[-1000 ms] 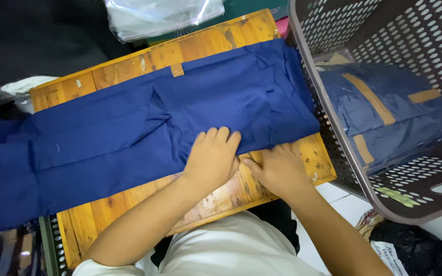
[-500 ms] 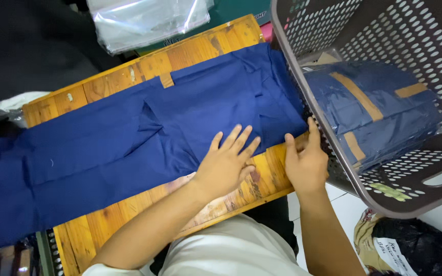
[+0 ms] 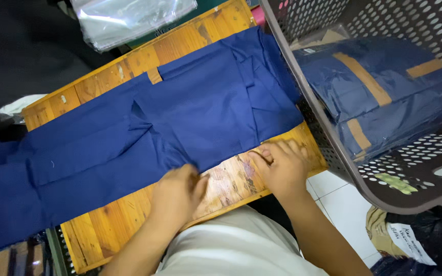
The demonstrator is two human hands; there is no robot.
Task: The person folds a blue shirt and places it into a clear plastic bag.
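Navy trousers (image 3: 180, 122) lie flat across the wooden counter (image 3: 231, 176), ready for folding; the left hand (image 3: 177, 194) curls its fingers on their near hem, the right hand (image 3: 282, 166) rests loosely open beside the grey basket (image 3: 344, 168)

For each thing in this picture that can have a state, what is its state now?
Blue trousers: spread flat on the wooden table, near edge under both hands.
Left hand: fingers curled at the cloth's near edge.
Right hand: fingertips at the cloth's edge.
Basket: tilted, holding folded, bagged blue garments.
Clear plastic bags: lying crumpled at the far side.
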